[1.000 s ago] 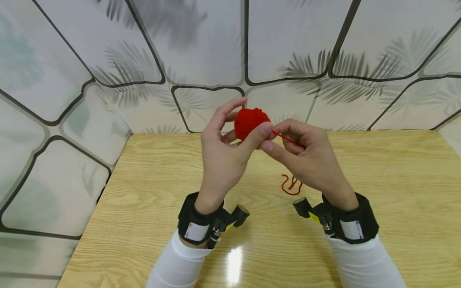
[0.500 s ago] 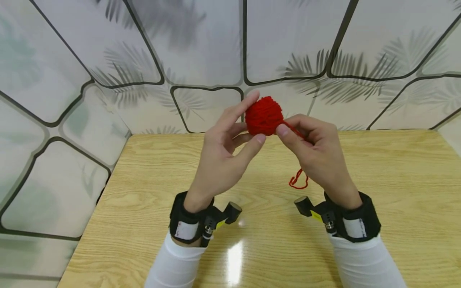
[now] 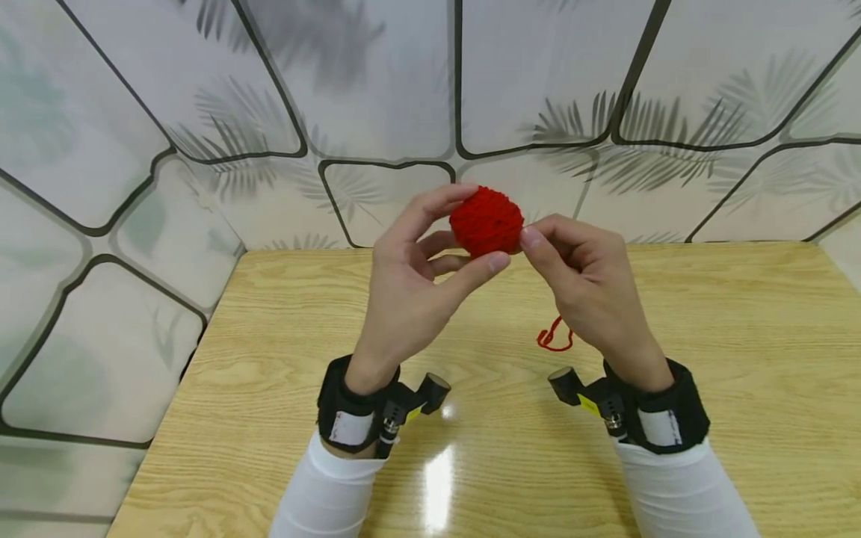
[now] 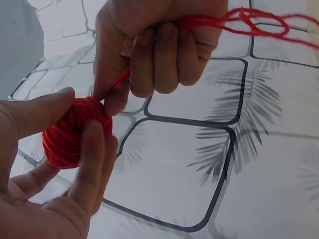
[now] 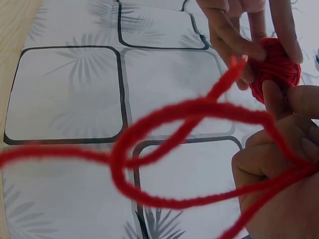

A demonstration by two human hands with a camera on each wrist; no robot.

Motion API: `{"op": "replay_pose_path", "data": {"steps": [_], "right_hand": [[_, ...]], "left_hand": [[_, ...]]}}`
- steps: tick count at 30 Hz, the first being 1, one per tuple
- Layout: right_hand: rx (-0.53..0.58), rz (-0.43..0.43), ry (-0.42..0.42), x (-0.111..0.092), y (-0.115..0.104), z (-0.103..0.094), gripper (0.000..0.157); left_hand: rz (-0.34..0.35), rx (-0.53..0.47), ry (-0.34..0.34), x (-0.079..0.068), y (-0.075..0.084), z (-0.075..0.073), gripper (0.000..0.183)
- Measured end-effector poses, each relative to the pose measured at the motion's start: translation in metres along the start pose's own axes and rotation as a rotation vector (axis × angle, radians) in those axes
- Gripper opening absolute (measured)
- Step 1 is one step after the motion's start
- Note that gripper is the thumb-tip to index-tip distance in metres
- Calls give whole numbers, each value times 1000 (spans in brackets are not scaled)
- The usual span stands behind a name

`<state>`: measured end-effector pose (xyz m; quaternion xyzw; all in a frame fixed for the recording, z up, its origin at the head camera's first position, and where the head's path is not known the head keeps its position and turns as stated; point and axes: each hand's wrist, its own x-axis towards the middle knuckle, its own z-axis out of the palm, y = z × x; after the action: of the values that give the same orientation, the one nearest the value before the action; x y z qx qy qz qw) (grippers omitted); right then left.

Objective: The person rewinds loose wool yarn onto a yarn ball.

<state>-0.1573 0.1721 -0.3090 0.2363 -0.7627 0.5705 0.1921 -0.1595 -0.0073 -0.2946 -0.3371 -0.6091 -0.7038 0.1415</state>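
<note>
Raised over the table's far edge in the head view is a small ball of red yarn (image 3: 486, 222). My left hand (image 3: 413, 288) holds it, thumb below and fingers behind and above. At the ball's right side, my right hand (image 3: 595, 291) pinches the yarn between thumb and forefinger. A short taut strand (image 4: 121, 78) runs from there into its curled fingers in the left wrist view. Out of that fist hangs a loose yarn tail (image 3: 555, 345), seen below the hand. Close to the right wrist camera, this tail makes a large loop (image 5: 199, 105).
A light wood-grain table (image 3: 282, 321) lies under both hands. Behind it and to the left stands a pale covering (image 3: 525, 75) with dark outlines and leaf prints. Each wrist wears a black strap (image 3: 353, 407) with a small camera.
The ball has shifted right and up, then slightly back left, and has turned in the left hand. The left thumb has slid from its front to its underside. The right hand moved slightly right.
</note>
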Motion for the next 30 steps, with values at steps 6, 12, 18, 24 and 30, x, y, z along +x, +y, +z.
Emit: {"op": "replay_pose_path", "data": {"steps": [6, 12, 18, 24, 30], "right_hand": [[-8, -4, 30, 1, 0, -3, 14], [-46, -5, 29, 1, 1, -5, 14], [-185, -53, 54, 1, 0, -7, 13], [-212, -100, 51, -1, -9, -8, 10], [-162, -84, -29, -4, -16, -6, 7]], "left_hand": [[4, -108, -89, 3, 5, 0, 37], [-60, -73, -137, 2, 13, -4, 32], [-93, 75, -158, -2, 0, -5, 43], [-100, 135, -40, -1, -7, -3, 39], [-121, 95, 73, 2, 2, 0, 35]]}}
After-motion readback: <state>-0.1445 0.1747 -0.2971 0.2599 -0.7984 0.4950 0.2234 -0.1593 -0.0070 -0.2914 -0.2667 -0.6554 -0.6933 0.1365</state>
